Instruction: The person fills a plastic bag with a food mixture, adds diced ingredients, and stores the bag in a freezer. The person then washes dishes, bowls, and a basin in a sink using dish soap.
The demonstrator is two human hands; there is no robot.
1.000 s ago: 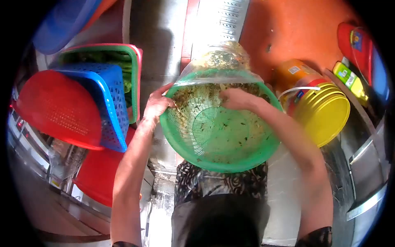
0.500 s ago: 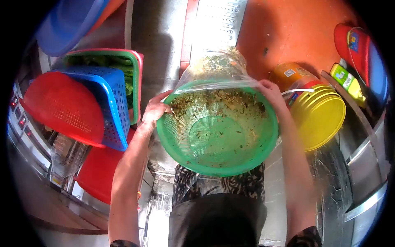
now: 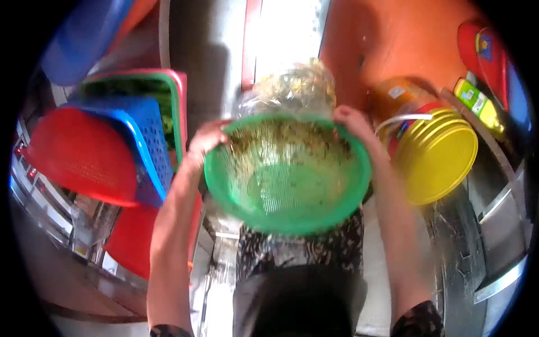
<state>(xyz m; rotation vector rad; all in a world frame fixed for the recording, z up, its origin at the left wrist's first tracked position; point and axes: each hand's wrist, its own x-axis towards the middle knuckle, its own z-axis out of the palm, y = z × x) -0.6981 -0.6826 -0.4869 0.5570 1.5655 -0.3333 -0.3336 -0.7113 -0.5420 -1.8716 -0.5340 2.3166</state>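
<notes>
- Green plastic is filling the middle of my head view: a big basket [image 3: 286, 191] is sitting right between my two hands, just past my patterned clothes [image 3: 300, 250].
- Its round mouth is looking wider from side to side than from near to far, so its long way is running from one hand to the other.
- My left hand [image 3: 208, 139] is gripping the rim on the far left side.
- My right hand [image 3: 355, 122] is gripping the rim on the far right side. It is blurry, so I cannot tell if these fingers are pinching some bag too.
- Neither hand is being nearer; both are holding on at about the same height.
- Brown bits [image 3: 283, 135] are sticking mostly to the far wall inside.
- A clear plastic bag [image 3: 295, 92] with food bits in it is lying straight ahead, just beyond the far rim and between my hands. I cannot tell if its edge is hooking over the rim.
- Off to my right, a yellow bucket [image 3: 443, 160] is standing near my right arm.
</notes>
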